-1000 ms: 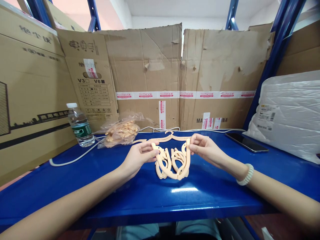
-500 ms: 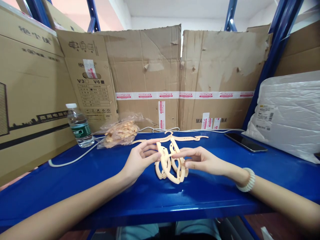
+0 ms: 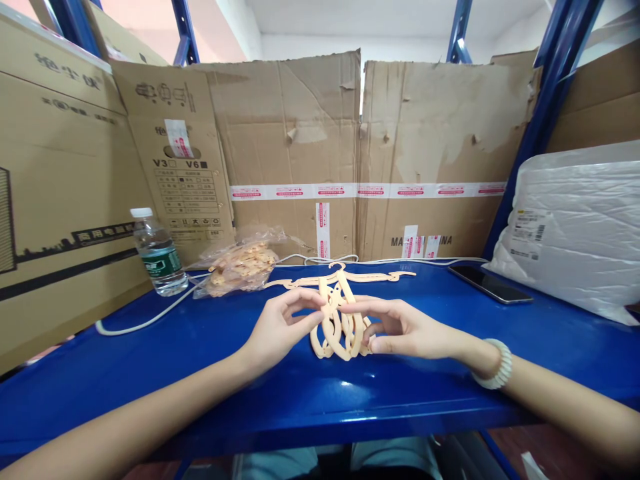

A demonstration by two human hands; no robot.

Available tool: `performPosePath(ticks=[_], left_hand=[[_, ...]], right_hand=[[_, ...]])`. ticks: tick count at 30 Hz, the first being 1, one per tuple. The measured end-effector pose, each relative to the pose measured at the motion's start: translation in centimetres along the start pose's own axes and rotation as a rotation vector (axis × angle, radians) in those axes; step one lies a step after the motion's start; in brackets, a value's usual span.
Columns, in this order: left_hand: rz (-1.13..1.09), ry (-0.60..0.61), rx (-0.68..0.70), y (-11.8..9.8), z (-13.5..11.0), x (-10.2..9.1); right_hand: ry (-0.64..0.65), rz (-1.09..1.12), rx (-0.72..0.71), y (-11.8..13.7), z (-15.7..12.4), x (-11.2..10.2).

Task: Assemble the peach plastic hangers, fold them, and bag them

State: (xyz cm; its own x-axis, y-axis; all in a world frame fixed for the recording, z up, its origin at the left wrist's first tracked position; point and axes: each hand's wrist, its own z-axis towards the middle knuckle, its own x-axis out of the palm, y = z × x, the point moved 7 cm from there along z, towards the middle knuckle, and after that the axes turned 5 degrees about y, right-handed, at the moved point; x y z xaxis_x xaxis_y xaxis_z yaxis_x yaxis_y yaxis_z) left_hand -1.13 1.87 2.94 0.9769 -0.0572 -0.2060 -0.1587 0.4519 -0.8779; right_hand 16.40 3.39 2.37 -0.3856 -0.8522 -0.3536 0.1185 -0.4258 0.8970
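A cream plastic folding hanger [image 3: 341, 351] stands folded up in front of me, its arms bent down into loops. My left hand [image 3: 283, 328] pinches its upper left part between thumb and fingertips. On the other side, my right hand [image 3: 410, 328] has its index finger stretched across the top of the hanger, while the thumb and other fingers close on its right edge. More cream pieces show behind and beneath it, and I cannot tell whether they belong to the same hanger. Just behind lies an unfolded hanger [image 3: 373, 277] with its hook pointing away.
A clear bag of cream pieces [image 3: 243, 267] and a water bottle [image 3: 159, 257] stand at the left. A black phone [image 3: 490, 285] lies at the right, near a white wrapped package [image 3: 575, 227]. Cardboard sheets [image 3: 295, 147] wall off the back of the blue table [image 3: 225, 413]; a white cable [image 3: 145, 320] runs along it.
The folded hanger has turned a little, and its two upright ends now stand closer together. Both hands stay on it, with the right fingers shifted slightly left.
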Motion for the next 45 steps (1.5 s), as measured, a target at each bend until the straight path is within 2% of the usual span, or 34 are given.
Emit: performPosePath(ticks=[3, 6, 8, 13, 16, 19, 22, 25, 31, 38, 45], left_hand=[[-0.024, 0.001, -0.018, 0.0, -0.1, 0.2], [-0.024, 0.086, -0.044, 0.1, -0.2, 1.1], [-0.019, 0.097, -0.087, 0.5, -0.3, 1.3], [-0.068, -0.041, -0.212, 1.3, -0.4, 0.3], [-0.097, -0.062, -0.152, 0.8, -0.4, 0.1], [-0.045, -0.072, -0.104, 0.6, -0.3, 0.0], [-0.030, -0.090, -0.123, 1.2, -0.2, -0.2], [-0.045, -0.119, -0.133, 1.6, -0.2, -0.6], [-0.024, -0.097, -0.143, 1.2, -0.4, -0.3], [-0.017, -0.077, -0.097, 1.0, -0.6, 0.2], [-0.046, 0.032, -0.082, 0.6, -0.5, 0.7]], right_hand=[[-0.017, 0.038, -0.009, 0.0, 0.0, 0.0], [0.000, 0.077, -0.001, -0.2, 0.1, 0.3], [0.028, 0.102, 0.002, -0.5, 0.2, 0.7], [-0.027, 0.178, 0.016, -1.3, 0.3, 0.0], [-0.047, 0.201, 0.037, -1.4, 0.3, -0.2], [0.000, 0.196, 0.014, -0.9, 0.3, 0.3], [0.043, 0.108, -0.021, -0.3, 0.2, 0.8], [0.028, -0.064, -0.041, 0.0, -0.1, 0.6], [0.083, -0.295, -0.033, 0.4, -0.4, 1.0], [0.109, -0.131, -0.004, 0.6, -0.5, 1.0], [0.116, 0.013, 0.016, 0.0, -0.5, 0.6]])
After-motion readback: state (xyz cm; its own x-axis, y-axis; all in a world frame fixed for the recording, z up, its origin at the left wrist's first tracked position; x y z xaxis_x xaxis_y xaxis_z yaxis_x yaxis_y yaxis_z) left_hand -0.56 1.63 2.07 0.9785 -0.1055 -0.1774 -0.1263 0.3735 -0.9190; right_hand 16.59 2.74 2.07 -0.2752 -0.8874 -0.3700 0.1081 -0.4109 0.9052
